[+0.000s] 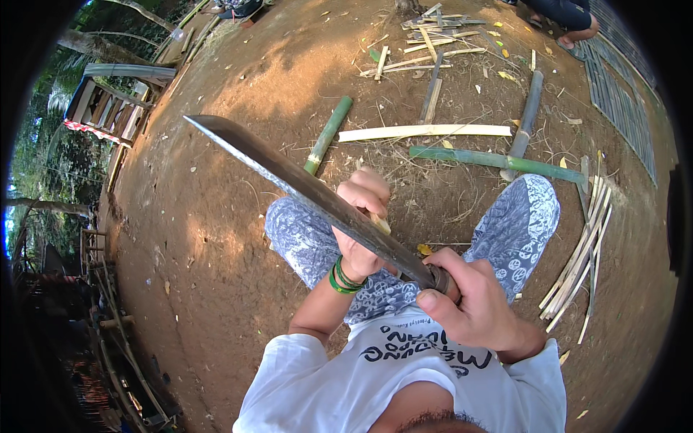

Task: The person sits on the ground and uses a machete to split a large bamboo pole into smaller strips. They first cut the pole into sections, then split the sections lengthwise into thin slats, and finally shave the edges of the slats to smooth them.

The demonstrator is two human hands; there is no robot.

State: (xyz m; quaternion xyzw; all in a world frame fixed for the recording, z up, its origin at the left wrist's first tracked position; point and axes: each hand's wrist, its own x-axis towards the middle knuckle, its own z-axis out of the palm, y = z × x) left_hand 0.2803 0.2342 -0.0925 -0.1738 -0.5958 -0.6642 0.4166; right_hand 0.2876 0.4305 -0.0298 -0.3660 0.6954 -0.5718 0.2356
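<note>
My right hand (469, 299) is wrapped round the handle of a large machete (307, 191). Its broad dark blade slants up and left across my lap, the bright edge along its lower left side. Behind the blade is my left hand (364, 193), fingers curled closed round a short pale piece of bamboo (380, 224). The blade hides most of that piece and part of the palm, so I cannot tell whether the edge touches the bamboo. Green bands circle my left wrist. Both hands are between my bent knees.
Ahead lie a pale split strip (426, 133), a green bamboo pole (491, 159), a green tube (329, 133) and a grey pole (530, 115). Thin strips (581, 249) lie at right, a bamboo pile (433, 43) farther off. Another person (570, 22) is at upper right, near slatted bamboo (619, 101).
</note>
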